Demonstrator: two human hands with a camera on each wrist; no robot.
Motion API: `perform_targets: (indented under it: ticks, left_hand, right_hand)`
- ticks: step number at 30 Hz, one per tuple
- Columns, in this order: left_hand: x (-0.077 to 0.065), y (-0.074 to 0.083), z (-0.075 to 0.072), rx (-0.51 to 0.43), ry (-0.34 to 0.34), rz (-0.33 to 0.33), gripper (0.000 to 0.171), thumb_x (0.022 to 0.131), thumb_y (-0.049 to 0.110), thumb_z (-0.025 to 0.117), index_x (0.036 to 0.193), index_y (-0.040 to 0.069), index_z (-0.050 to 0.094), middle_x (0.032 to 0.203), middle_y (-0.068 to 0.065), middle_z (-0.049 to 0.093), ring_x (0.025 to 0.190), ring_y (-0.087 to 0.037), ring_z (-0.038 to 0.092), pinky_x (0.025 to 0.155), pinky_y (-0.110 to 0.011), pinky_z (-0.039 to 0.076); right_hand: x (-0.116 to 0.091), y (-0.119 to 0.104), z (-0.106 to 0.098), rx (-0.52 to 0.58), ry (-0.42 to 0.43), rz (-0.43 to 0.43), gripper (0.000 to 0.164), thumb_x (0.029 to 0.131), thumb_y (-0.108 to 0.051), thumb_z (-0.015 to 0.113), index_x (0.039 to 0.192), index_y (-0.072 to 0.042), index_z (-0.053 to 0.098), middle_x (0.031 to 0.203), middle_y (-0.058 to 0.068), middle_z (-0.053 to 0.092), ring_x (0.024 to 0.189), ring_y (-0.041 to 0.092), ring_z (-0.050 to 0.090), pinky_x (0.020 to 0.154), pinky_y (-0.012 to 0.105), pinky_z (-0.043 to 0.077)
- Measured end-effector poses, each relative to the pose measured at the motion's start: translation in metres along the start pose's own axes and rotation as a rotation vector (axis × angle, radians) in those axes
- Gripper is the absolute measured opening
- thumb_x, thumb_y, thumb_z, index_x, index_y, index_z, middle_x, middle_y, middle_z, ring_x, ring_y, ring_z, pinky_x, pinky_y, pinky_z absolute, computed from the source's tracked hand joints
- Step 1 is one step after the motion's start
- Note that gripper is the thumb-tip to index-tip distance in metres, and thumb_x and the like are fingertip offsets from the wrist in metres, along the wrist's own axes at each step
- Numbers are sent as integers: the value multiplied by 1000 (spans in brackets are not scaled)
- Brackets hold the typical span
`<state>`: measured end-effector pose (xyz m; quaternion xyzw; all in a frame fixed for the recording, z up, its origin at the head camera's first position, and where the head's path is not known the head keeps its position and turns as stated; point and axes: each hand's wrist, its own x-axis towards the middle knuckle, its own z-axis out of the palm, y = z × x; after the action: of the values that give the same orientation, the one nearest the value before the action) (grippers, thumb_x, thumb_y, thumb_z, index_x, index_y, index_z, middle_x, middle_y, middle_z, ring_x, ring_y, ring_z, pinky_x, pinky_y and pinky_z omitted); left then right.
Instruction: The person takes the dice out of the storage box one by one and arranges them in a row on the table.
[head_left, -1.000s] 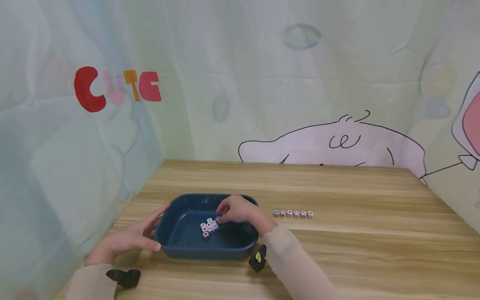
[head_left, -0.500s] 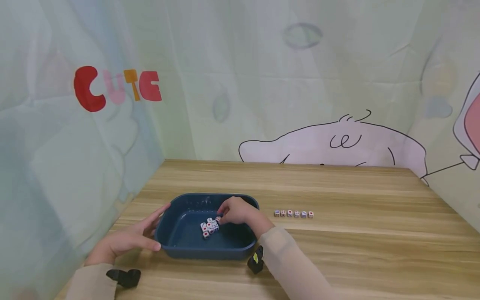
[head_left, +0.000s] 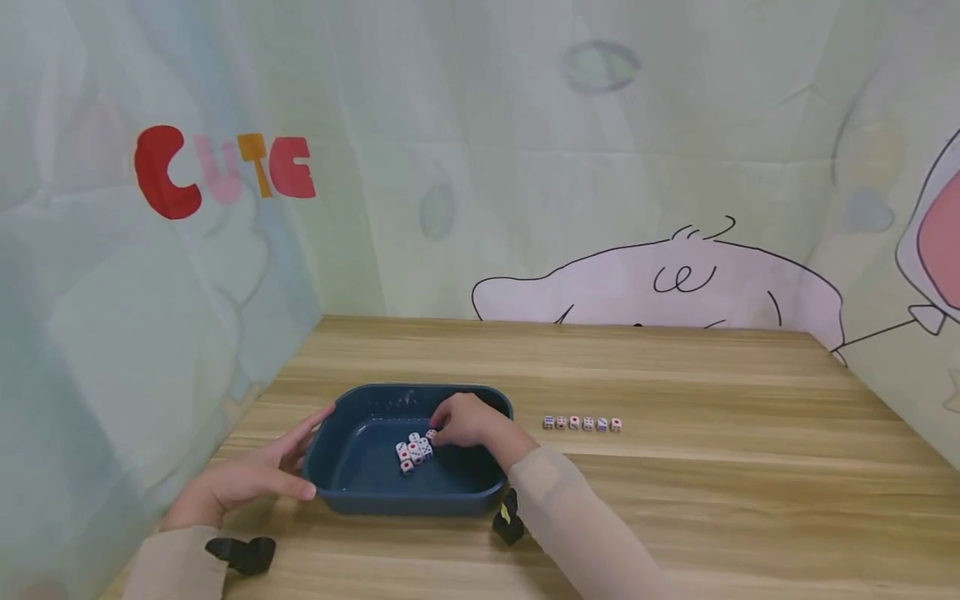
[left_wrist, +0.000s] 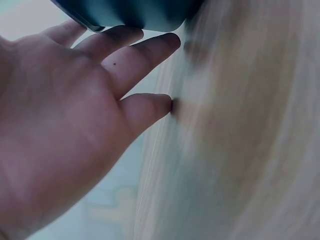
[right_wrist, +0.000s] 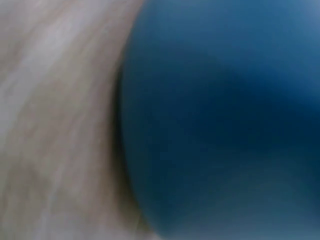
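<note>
Die [head_left: 431, 434]: in blue basin [head_left: 408, 503], just right of basin's middle, beside dice cluster [head_left: 415, 452]; cube, no long axis. Right hand [head_left: 467, 419] nearer, over basin's right half, fingers bent at the die; pinch or touch, cannot tell. Left hand [head_left: 258, 477]: fingers spread against basin's left end. Row of six dice [head_left: 588, 423] right of basin, parallel to its long side.

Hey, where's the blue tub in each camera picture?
Head: the blue tub sits in the lower half, left of centre.
Left wrist: cut off at the top edge.
Right wrist: fills the right side, blurred.
Shared landmark: the wood-grain tabletop, in all three.
</note>
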<state>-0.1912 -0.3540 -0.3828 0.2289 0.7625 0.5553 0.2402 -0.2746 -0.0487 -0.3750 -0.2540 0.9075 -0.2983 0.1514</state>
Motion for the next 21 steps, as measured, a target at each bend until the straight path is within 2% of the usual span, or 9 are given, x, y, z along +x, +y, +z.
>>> perform_targets:
  ticks: [6,13,21]
  left_hand:
    - [0,1,0,1,-4,-3,105,87,11,67,154,19,-13,153,-37,1,125,-13,37,94,-23,39]
    - [-1,3,0,-14,-5,-2,105,87,11,67,154,18,-14,153,-37,-2,124,-9,37,94,-22,39]
    - [-1,2,0,-16,-13,7,105,87,10,67,153,16,-15,152,-38,-1,124,-10,38,95,-23,39]
  right_hand:
    - [0,0,1,-3,-9,16,16,85,-11,72,101,-8,73,72,0,59,62,12,52,58,22,40]
    - [0,-3,0,-47,-7,4,6,85,-13,73,90,-9,71,67,-1,55,59,11,50,56,22,38]
    - [-3,-2,1,-83,31,-29,8,83,-16,75,83,-10,70,70,-2,60,63,10,52,60,23,42]
